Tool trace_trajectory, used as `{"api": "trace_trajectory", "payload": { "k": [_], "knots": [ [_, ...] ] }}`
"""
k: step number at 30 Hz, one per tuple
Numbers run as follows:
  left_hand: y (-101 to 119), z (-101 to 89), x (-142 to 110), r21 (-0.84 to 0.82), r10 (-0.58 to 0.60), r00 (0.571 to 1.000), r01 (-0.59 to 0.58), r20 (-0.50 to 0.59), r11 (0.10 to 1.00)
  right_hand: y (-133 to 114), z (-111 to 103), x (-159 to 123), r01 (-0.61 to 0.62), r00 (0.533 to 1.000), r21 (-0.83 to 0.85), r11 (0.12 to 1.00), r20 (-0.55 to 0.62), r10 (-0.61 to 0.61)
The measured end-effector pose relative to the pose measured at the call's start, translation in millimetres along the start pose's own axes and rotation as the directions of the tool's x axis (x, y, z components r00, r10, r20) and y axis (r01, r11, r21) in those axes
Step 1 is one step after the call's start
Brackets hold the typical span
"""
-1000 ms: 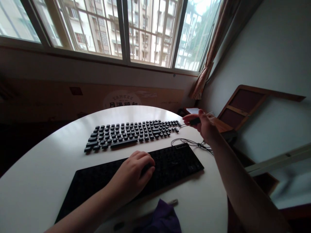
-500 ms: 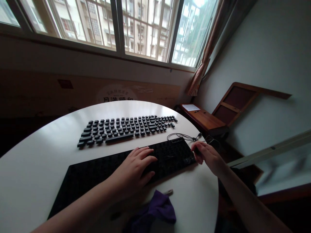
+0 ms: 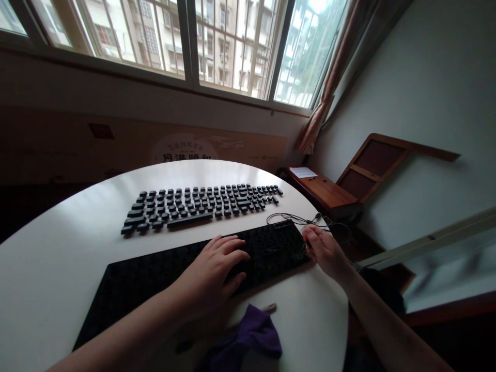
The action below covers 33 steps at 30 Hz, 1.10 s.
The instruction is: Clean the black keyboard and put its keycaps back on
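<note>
A black keyboard base (image 3: 155, 274) with its keys removed lies across the white round table (image 3: 58, 258) in front of me. My left hand (image 3: 211, 274) rests flat on the middle of it, fingers stretched out and apart. My right hand (image 3: 325, 250) is at the base's right end, fingers pinched together on a small dark tool (image 3: 309, 243) that is mostly hidden. Several loose black keycaps (image 3: 201, 204) are laid out in keyboard order farther back on the table. The keyboard's thin black cable (image 3: 294, 218) curls just beyond my right hand.
A purple cloth (image 3: 251, 338) lies at the table's near edge, with a thin stick-like thing poking out beside it. To the right, past the table's rim, stands a low wooden desk (image 3: 325, 191) with a paper on it. A barred window (image 3: 228, 46) and a curtain (image 3: 325, 93) are behind.
My right hand came down from the far right end of the keycap rows to the right end of the keyboard base. My left hand's fingers spread out flatter on the base.
</note>
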<state>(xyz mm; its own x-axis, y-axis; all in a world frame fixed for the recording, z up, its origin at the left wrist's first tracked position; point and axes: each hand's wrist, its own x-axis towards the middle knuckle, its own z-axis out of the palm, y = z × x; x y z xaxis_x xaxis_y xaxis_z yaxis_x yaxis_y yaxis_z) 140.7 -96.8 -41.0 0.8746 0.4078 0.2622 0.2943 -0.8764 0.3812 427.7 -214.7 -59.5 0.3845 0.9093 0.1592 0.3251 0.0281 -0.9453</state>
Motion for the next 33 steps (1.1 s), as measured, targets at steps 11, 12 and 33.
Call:
{"api": "trace_trajectory", "payload": {
  "k": [11, 12, 33],
  "knots": [
    [-3, 2.9, 1, 0.018, 0.013, 1.000, -0.013, 0.006, 1.000, 4, 3, -21, 0.273, 0.960, -0.333, 0.902, 0.042, -0.275],
    [-3, 3.1, 1, 0.022, 0.016, 1.000, -0.017, 0.005, 1.000, 5, 3, -23, 0.287, 0.955, -0.345, 0.894, 0.030, -0.295],
    [-3, 0.6, 1, 0.012, -0.006, 0.999, 0.005, 0.032, 1.000, -6, 9, -16, 0.255, 0.936, 0.200, 0.946, -0.296, -0.190]
  ]
}}
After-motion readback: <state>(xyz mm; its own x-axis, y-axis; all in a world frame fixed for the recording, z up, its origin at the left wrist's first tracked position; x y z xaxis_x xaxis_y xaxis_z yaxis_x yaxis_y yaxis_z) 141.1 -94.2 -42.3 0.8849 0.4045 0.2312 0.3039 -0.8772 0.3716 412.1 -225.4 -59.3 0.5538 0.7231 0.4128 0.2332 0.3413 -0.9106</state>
